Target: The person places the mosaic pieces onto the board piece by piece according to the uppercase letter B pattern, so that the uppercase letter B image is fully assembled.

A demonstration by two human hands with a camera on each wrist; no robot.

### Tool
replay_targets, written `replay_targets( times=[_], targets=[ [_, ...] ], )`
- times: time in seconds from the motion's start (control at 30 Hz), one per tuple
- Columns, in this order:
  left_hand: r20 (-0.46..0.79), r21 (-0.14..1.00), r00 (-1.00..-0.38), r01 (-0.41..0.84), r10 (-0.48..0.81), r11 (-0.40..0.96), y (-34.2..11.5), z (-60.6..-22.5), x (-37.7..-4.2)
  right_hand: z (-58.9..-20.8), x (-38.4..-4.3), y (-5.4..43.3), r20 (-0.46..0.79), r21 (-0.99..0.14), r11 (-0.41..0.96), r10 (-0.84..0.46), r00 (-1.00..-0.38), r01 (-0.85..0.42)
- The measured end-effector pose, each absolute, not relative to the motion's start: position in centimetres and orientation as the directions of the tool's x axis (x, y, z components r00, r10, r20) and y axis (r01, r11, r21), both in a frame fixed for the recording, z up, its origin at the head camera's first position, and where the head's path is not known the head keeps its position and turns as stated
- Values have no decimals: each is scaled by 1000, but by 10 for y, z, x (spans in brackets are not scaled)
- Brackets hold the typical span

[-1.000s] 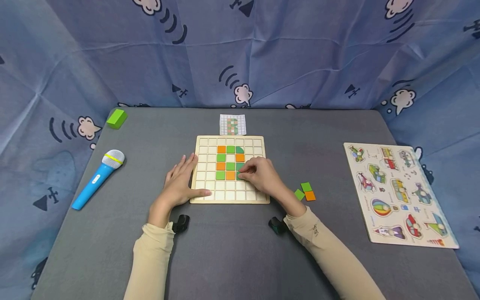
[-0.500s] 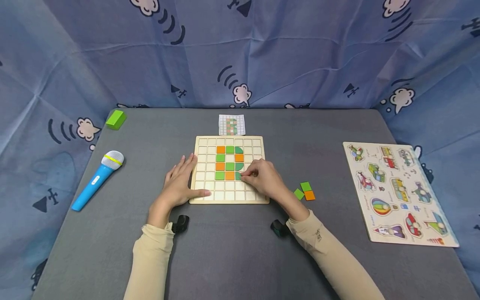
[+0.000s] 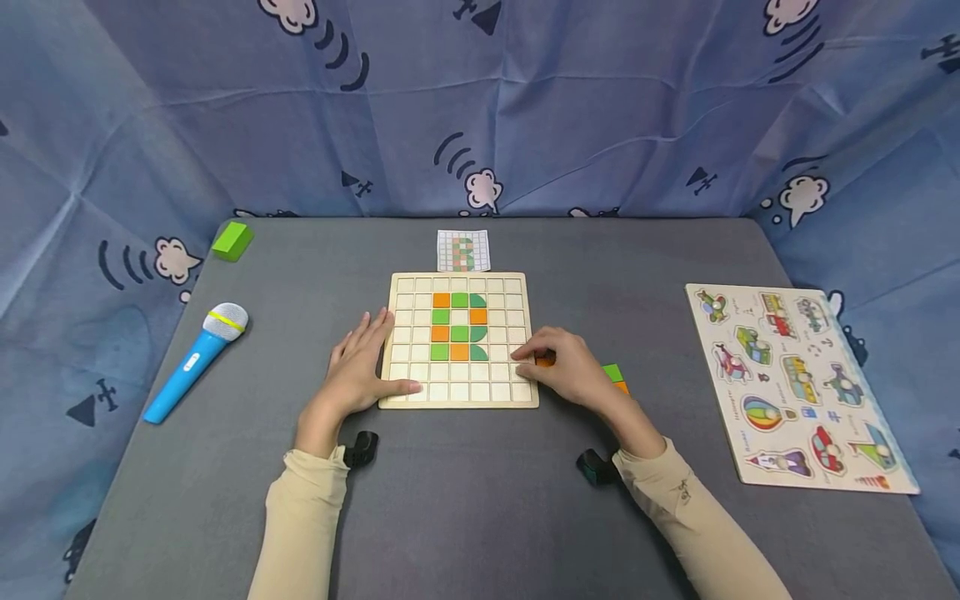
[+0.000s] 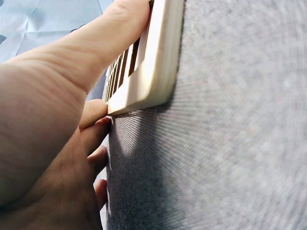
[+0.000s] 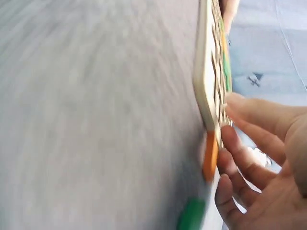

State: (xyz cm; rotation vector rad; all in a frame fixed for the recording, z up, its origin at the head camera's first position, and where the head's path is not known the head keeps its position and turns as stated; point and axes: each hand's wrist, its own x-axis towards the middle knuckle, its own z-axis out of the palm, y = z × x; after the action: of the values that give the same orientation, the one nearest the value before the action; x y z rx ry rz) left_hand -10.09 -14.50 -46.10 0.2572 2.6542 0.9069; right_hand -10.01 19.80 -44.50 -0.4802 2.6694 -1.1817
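A square wooden grid board [image 3: 459,391] carries orange and green square tiles and green rounded-edge tiles. My left hand [image 3: 356,364] lies along its left edge, fingers spread and straight, thumb on the near left corner; the left wrist view shows that thumb [image 4: 115,28] across the board's corner [image 4: 151,88]. My right hand [image 3: 566,367] hovers at the right edge, thumb and forefinger apart with nothing between them. An orange tile [image 5: 209,155] lies against the board's edge under its fingers. The lowest green rounded-edge tile [image 3: 477,353] sits in its cell.
A printed pattern card [image 3: 462,250] touches the board's far edge. Loose tiles [image 3: 612,372] lie partly hidden behind the right hand. A picture puzzle board [image 3: 798,392] stands at the right; a toy microphone [image 3: 197,362] and a green block [image 3: 233,240] lie left.
My right hand has let go of the green rounded-edge tile in its cell and moved right to the board's edge. An orange tile beneath it has come into sight. My left hand stays put.
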Motion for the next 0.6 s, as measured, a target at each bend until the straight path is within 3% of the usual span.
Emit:
replay_targets(
  times=[0.6],
  targets=[
    [-239,630,-933,61,268,774,-145,-461,-101,-425,-89,265,-291,-666,739,-382,-877,-101]
  ],
)
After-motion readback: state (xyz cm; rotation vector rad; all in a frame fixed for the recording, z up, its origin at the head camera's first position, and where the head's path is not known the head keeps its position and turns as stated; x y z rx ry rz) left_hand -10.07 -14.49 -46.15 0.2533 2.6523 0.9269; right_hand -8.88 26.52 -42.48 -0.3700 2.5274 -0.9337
